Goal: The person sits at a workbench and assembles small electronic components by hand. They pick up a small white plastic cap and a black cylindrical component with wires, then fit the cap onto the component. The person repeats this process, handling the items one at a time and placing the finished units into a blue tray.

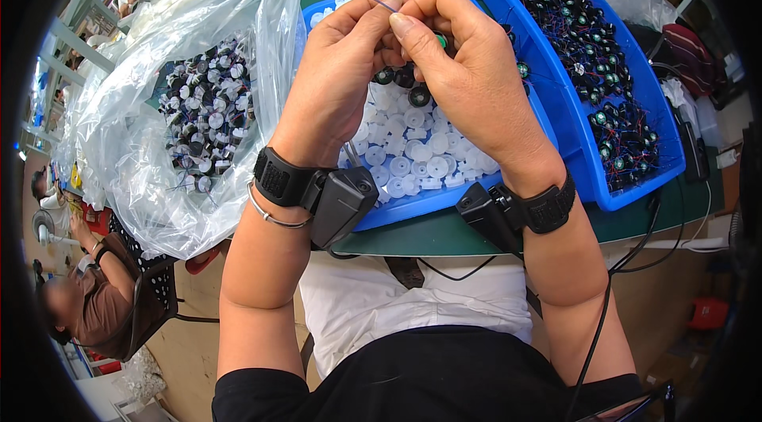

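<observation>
My left hand (343, 65) and my right hand (464, 65) meet fingertip to fingertip above a blue tray (444, 198). Between the fingers sits a small dark part with a green face (440, 41) and a thin wire (373, 0) sticking out to the upper left. Both hands pinch it. The tray below holds several white plastic discs (413, 156) and a few finished dark round parts (418, 95). Each wrist wears a black strap with a small black device.
A second blue bin (583, 132) on the right holds several dark wired parts. A clear plastic bag (198, 112) of black-and-white parts lies on the left. The table top (444, 235) is green. Another person sits at lower left (87, 295).
</observation>
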`<action>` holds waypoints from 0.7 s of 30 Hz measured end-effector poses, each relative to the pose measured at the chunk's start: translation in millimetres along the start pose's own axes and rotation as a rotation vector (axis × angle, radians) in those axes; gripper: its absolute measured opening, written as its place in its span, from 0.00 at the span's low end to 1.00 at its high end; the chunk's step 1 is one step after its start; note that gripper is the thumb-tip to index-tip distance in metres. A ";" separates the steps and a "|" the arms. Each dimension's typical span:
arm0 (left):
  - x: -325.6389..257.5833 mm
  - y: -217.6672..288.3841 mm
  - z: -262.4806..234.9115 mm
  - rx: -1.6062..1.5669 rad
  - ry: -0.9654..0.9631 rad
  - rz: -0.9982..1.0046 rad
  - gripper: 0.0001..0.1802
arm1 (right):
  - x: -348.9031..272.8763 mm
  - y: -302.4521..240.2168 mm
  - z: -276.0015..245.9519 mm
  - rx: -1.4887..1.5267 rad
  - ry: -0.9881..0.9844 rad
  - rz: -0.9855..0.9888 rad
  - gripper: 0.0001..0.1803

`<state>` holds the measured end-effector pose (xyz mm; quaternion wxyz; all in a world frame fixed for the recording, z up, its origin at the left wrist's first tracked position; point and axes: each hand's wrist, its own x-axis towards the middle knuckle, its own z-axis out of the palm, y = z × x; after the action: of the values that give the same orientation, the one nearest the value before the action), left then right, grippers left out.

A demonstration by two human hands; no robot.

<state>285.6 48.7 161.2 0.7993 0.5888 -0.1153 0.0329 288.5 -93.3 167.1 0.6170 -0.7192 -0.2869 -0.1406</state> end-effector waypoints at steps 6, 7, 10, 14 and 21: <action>0.1 -0.5 -0.9 0.002 -0.007 0.006 0.13 | -0.1 -0.9 0.0 0.000 -0.004 0.003 0.08; 0.0 -0.2 -0.7 0.003 -0.008 0.005 0.13 | -0.1 -0.5 -0.1 -0.001 -0.003 0.000 0.08; -0.1 -0.2 -0.3 0.005 -0.005 0.006 0.13 | 0.0 -0.1 -0.2 0.000 -0.004 0.002 0.09; -0.2 0.4 1.2 -0.007 -0.017 0.002 0.13 | 0.0 0.8 -0.8 -0.011 -0.002 0.003 0.08; -0.5 1.4 0.1 -0.013 -0.019 -0.004 0.13 | -0.5 0.8 0.7 0.000 0.001 0.009 0.08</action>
<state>284.9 49.1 162.4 0.8021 0.5840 -0.1218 0.0252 288.4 -92.8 166.0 0.6177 -0.7204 -0.2833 -0.1384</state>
